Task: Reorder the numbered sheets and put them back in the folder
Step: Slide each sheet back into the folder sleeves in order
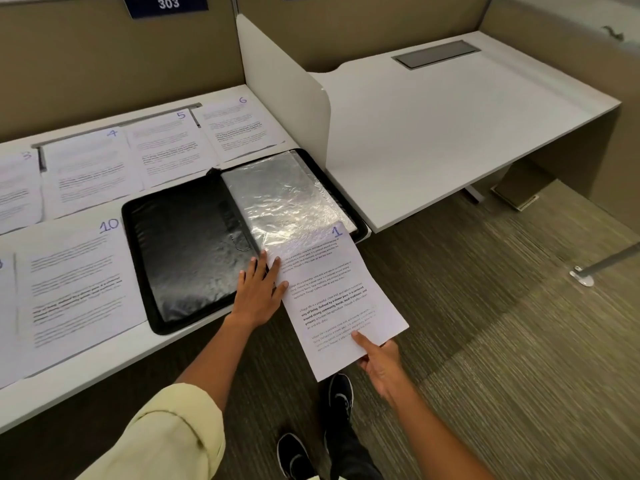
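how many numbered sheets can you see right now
6 with readable numbers: sheet 1 going into the folder, sheet 10 left of it, sheets 3, 4, 5, 6 behind. More run off-frame left.

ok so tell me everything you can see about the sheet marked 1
The sheet marked 1 is white paper with printed paragraphs, one bold, and a handwritten blue 1 at its top corner. Its top end is under the folder's clear plastic sleeve; the rest overhangs the desk edge, tilted. The right hand pinches its bottom edge; the left hand touches its side.
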A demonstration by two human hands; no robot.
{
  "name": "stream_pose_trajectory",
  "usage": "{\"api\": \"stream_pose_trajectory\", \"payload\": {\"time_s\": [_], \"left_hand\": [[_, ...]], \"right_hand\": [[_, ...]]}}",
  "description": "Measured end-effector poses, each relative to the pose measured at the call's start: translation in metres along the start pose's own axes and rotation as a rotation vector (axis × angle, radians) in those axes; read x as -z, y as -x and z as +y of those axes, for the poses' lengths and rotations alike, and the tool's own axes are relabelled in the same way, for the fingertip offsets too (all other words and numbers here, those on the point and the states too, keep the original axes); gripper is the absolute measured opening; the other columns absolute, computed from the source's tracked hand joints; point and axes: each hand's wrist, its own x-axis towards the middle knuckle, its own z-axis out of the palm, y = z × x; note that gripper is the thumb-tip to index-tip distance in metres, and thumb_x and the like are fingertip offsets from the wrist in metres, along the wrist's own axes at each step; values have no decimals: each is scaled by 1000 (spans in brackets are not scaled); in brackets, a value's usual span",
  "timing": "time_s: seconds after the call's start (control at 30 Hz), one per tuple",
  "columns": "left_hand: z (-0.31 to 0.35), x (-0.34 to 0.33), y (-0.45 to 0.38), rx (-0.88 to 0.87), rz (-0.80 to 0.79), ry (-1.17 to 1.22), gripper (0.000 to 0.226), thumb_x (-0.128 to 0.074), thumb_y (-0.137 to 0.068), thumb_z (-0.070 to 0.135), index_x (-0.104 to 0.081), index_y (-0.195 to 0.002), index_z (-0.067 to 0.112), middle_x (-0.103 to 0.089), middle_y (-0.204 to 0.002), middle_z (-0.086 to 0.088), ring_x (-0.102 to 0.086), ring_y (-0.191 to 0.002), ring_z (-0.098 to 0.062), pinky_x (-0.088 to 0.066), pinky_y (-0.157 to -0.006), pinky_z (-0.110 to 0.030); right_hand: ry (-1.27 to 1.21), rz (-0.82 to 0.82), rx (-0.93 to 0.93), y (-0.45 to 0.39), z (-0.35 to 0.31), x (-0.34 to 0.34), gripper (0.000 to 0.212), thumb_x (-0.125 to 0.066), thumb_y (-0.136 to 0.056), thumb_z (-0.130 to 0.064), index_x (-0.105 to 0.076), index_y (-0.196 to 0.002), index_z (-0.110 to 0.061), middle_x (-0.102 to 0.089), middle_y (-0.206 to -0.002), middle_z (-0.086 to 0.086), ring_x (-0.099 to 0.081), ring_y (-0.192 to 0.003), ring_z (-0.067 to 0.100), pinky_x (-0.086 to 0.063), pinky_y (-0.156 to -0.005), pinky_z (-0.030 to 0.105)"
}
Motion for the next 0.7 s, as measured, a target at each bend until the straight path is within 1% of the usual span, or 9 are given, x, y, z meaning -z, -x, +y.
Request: {"api": "stream_pose_trajectory", "payload": {"time_s": [0.1, 0.17, 0.27, 0.3, 0.43, 0.6, 0.7], "left_hand": [[3, 1, -2, 6, 6, 25, 67, -24, -102, 56, 2, -157, 29, 19, -163, -3, 13, -150, -29, 3, -120, -50], [4, 1, -2, 10, 11, 24, 67, -24, -102, 56, 2, -157, 29, 18, -163, -3, 11, -151, -30, 1, -120, -51], [5, 3, -1, 14, 11, 22, 67, -23, -101, 57, 0, -157, 30, 17, -163, -3, 10, -151, -31, 0, -121, -52], [6, 4, -1, 20, 6, 26, 66, -22, -101, 58, 1, -157, 31, 17, -163, -3, 10, -151, -31, 1, -120, -52], [10, 9, -1, 38, -19, 38, 66, -19, -100, 59, 0, -157, 32, 17, -163, -2, 10, -151, -31, 1, -120, -52], [8, 11, -1, 41, -37, 75, 65, -20, -100, 61, -2, -157, 34, 17, -163, 1, 12, -151, -28, 1, -120, -51], [6, 10, -1, 37, -36, 75, 65, -20, -100, 60, -3, -157, 33, 15, -164, 1, 12, -151, -27, 2, -120, -49]], "right_hand": [[-32, 6, 34, 1, -2, -8, 40, -73, -83, 6, -63, -121, -5, -73, -116, 10, -69, -107, 27, -60, -73, 38], [-26, 5, 51, 0, -5, -13, 39, -73, -84, 5, -64, -120, -6, -73, -116, 10, -69, -107, 27, -59, -78, 39], [-29, -5, 74, -4, -10, -19, 35, -71, -85, 6, -64, -117, -7, -73, -115, 10, -68, -109, 28, -56, -92, 49], [-29, -10, 81, -5, -12, -22, 35, -71, -85, 6, -64, -117, -8, -73, -116, 10, -68, -109, 29, -55, -95, 52], [-12, -13, 100, -11, -22, -37, 32, -69, -88, 5, -64, -115, -10, -71, -117, 9, -68, -107, 25, -57, -91, 47], [17, -57, 96, -16, -36, -57, 30, -68, -89, 2, -63, -114, -14, -71, -117, 7, -67, -110, 25, -53, -98, 53], [37, -64, 83, -12, -33, -56, 32, -71, -87, -1, -62, -115, -14, -72, -116, 6, -67, -109, 24, -53, -97, 53]]}}
